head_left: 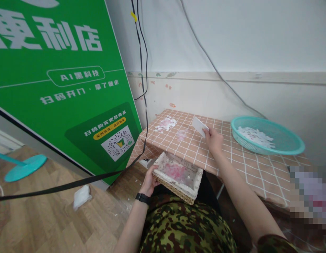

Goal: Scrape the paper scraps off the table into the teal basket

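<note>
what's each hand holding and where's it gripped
The left hand holds the wicker basket by its left end rim, below the table edge. The right hand pinches a white card at its lower right corner.

Shallow wicker basket, cloth-lined, pink scraps inside, gripped at its near corner by left hand. Flat white card, tilted, pinched in right hand.
</note>
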A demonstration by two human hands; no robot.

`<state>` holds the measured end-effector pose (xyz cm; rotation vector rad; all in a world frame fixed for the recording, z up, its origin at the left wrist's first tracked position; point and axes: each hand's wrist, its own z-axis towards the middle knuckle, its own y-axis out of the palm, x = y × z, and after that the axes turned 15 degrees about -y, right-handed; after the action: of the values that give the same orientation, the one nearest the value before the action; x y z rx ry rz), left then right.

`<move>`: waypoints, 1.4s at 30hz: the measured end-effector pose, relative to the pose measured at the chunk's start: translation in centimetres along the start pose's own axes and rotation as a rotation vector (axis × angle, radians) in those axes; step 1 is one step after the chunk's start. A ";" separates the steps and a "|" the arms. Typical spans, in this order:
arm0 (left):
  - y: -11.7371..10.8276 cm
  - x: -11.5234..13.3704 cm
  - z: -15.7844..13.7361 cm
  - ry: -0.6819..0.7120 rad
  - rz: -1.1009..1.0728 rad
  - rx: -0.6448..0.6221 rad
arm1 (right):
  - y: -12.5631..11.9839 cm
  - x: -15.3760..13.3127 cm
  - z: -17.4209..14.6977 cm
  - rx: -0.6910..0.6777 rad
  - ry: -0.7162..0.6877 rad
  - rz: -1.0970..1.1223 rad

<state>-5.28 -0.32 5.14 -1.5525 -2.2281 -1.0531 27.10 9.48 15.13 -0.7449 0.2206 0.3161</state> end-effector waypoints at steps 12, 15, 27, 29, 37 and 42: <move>0.7 -0.3 -0.2 -0.027 0.018 -0.003 | 0.5 0.2 0.2 -0.124 -0.164 0.182; 0.6 -0.4 -0.2 -0.011 0.013 -0.010 | 0.0 0.2 0.1 -0.095 -0.109 0.210; 1.0 -0.1 -0.7 -0.009 -0.008 0.024 | -0.1 -0.8 -0.3 -0.109 -0.145 0.225; 1.0 -0.1 -0.8 -0.015 -0.006 0.019 | -0.6 -1.0 -0.3 -0.092 -0.106 0.217; 0.8 0.1 -0.6 -0.033 -0.007 -0.002 | -1.3 -0.9 -0.3 -0.092 -0.058 0.303; 0.6 -0.1 -0.2 -0.009 -0.013 0.002 | -0.8 0.2 -0.2 -0.005 0.043 0.380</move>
<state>-4.78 -0.46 5.47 -1.5467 -2.2479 -1.0490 27.56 8.80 15.43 -0.7134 0.4036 0.6619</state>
